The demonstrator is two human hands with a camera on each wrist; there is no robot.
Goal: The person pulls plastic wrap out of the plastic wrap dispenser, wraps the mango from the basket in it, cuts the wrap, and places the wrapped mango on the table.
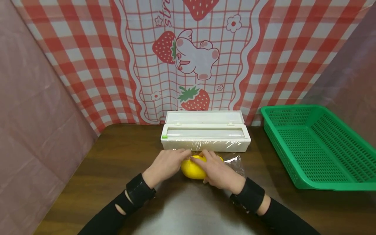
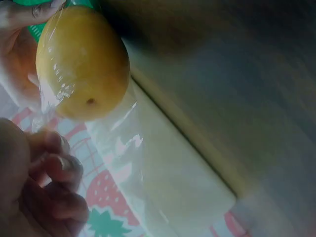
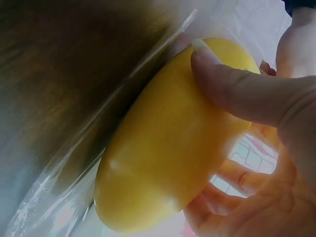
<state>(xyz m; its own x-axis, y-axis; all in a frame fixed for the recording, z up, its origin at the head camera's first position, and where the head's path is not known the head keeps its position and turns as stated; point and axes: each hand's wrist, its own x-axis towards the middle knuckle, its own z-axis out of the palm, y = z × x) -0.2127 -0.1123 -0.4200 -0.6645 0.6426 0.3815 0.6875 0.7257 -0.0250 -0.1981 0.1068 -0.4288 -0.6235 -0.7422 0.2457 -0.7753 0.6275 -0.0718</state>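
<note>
A smooth yellow oval fruit, its exact kind unclear, is held just in front of a white cling film dispenser box. My right hand grips it, thumb on one side and fingers curled round the other, as the right wrist view shows. Clear cling film lies over the fruit in the left wrist view and gathers toward the left fingertips. My left hand has curled fingers and pinches the film edge beside the fruit. More film spreads on the table right of the right hand.
The dispenser's lid stands raised, with a green slider at its left end. A green plastic basket sits on the right of the brown table. Behind hangs a red-and-white checked strawberry cloth.
</note>
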